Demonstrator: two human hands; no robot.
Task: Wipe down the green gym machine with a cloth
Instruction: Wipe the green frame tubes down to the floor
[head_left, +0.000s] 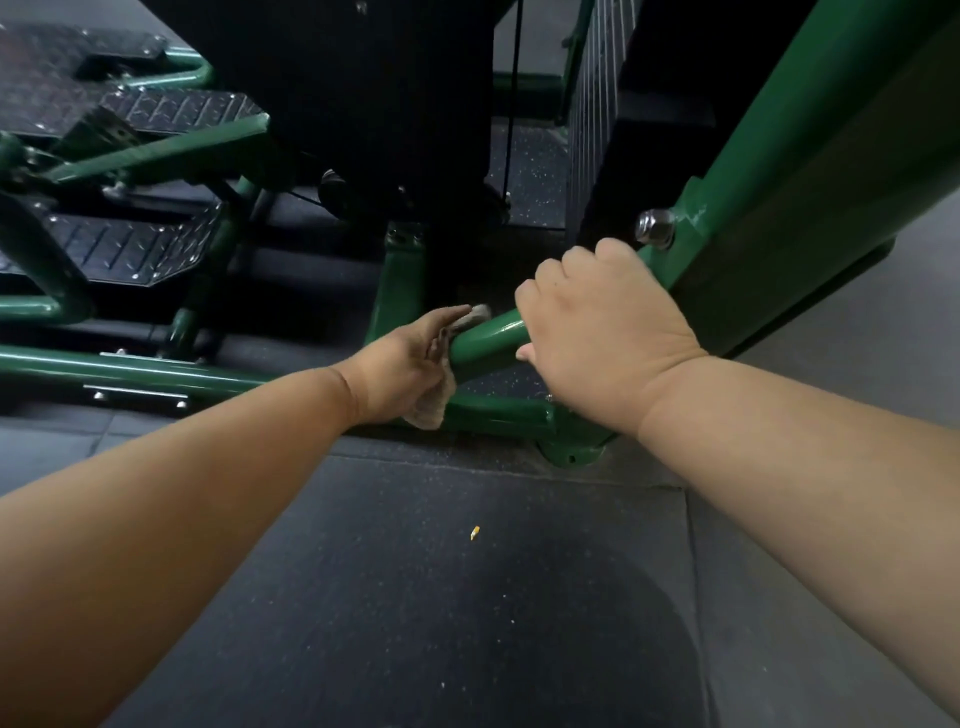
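Cloth (435, 387), grey-brown and crumpled, pressed against the lower end of a slanted green tube (488, 340) of the gym machine (779, 171), low near the floor. Left hand (408, 364) behind it, fingers straight and close together, flat against the fabric; one corner of cloth peeking past the fingertips (462, 313), the rest hanging below the palm toward the horizontal base rail (156, 371). Whether the thumb pinches the fabric: cannot tell, hidden beneath the hand.

Right hand (597, 332) just beside on the same tube, higher up, fingers curled over the top and wrapped round the metal, thumb tip showing underneath. Hands close but not touching, a short bare stretch of tube between them.

Above the right knuckles, a silver bolt head (655, 228) on the thick green upright. Tube and base rail joined at a corner foot (571, 447) on the dark speckled rubber floor (415, 597). To the left, black diamond-pattern foot plates (130, 244) on green brackets, stacked at several heights. Behind, in shadow, a dark upright block and a thin black cable (511, 104) dropping straight down. On the floor mat, well apart from the machine, a small yellow scrap (474, 532).
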